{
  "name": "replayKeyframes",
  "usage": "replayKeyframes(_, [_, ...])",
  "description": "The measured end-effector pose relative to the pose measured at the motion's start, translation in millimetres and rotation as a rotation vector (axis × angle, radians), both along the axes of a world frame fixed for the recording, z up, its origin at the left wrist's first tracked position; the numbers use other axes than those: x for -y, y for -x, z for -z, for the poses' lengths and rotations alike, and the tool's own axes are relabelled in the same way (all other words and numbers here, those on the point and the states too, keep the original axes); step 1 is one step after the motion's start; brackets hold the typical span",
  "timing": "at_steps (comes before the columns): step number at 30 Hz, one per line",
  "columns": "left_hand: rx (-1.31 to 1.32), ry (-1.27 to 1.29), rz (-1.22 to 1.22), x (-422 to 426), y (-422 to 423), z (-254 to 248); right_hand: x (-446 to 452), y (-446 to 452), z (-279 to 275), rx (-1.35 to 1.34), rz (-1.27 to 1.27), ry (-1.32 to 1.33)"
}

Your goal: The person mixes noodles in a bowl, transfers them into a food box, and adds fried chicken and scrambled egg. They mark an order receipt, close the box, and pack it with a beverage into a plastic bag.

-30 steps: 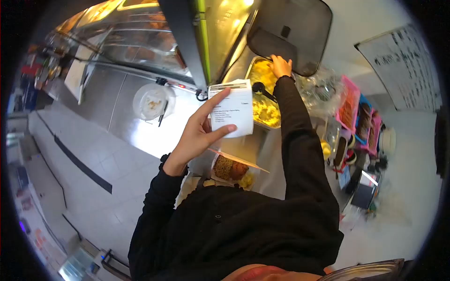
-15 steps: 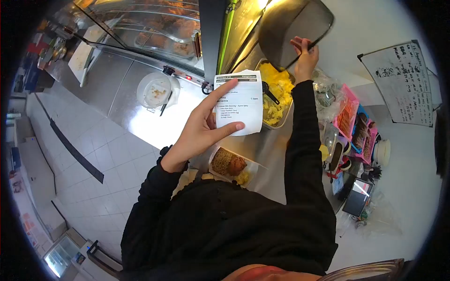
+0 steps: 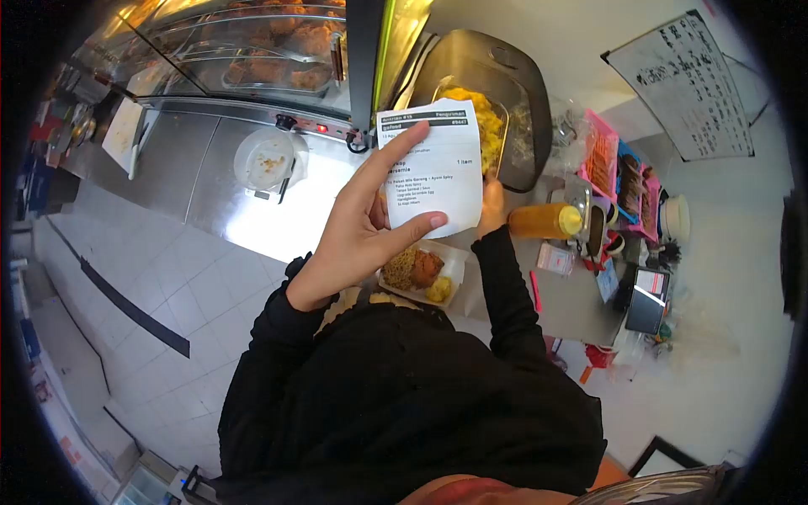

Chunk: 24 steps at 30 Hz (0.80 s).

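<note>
My left hand (image 3: 358,223) holds a printed paper receipt (image 3: 433,189) up in front of the counter, its thumb and forefinger on the paper's face. My right hand (image 3: 492,206) is low beside the receipt's right edge; its fingers are mostly hidden, so I cannot tell what they grip. Just beyond it is a metal tray (image 3: 506,126) of yellow scrambled egg (image 3: 471,97), partly covered by the receipt. A dark see-through lid (image 3: 532,93) shows behind and right of the tray. Below the receipt, near my body, an open paper food box (image 3: 455,268) holds noodles (image 3: 397,271), fried chicken (image 3: 427,268) and egg (image 3: 438,289).
A yellow sauce bottle (image 3: 543,221) lies right of my right hand. Pink baskets (image 3: 599,156) and a card reader-like black device (image 3: 646,299) are farther right. At left stand a white tub (image 3: 268,160) and a glass display case (image 3: 278,50) of fried food.
My right hand has let go of the raised lid and come down toward me, beside the egg tray. The lid now rests by the tray. My left hand still holds the receipt.
</note>
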State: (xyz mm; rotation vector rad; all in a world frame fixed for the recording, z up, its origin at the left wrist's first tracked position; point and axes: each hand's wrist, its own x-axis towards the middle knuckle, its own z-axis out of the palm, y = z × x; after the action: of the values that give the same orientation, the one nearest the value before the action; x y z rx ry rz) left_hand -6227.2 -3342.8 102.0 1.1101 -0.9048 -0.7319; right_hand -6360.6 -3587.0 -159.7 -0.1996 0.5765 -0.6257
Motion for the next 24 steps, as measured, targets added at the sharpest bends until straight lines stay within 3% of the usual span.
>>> replayKeyframes(1, [0.009, -0.001, 0.007, -3, 2, -2, -19, 8, -23, -0.028, -0.063, -0.028])
replayKeyframes(3, [-0.007, -0.004, 0.048, -8, 6, -6, -30, 13, -16, -0.037, -0.083, -0.183])
replayKeyframes(5, [-0.024, -0.014, 0.083, -10, 10, -9, -16, 9, 48, 0.001, 0.007, -0.446])
replayKeyframes(9, [-0.026, -0.038, 0.142, -11, 20, -14, -24, 10, 34, -0.018, -0.037, -0.546])
replayKeyframes(12, [-0.001, -0.006, 0.153, -5, 30, -13, -35, 23, 5, -0.137, -0.284, 0.045])
replayKeyframes(15, [0.041, 0.037, 0.181, 3, 40, -7, -63, 44, -63, -0.219, -0.711, 0.822])
replayKeyframes(17, [0.031, 0.034, 0.218, 9, 48, -6, -86, 80, -67, -0.437, -0.8, 1.604])
replayKeyframes(18, [0.008, 0.018, 0.241, 11, 53, -9, -95, 95, -62, -0.596, -0.831, 1.814])
replayKeyframes(21, [-0.032, -0.041, 0.276, 21, 70, -15, -81, 90, -26, -0.921, -0.7, 1.993])
replayKeyframes(24, [-0.01, -0.062, 0.267, 33, 90, -15, -63, 96, -20, -0.988, -0.597, 1.963])
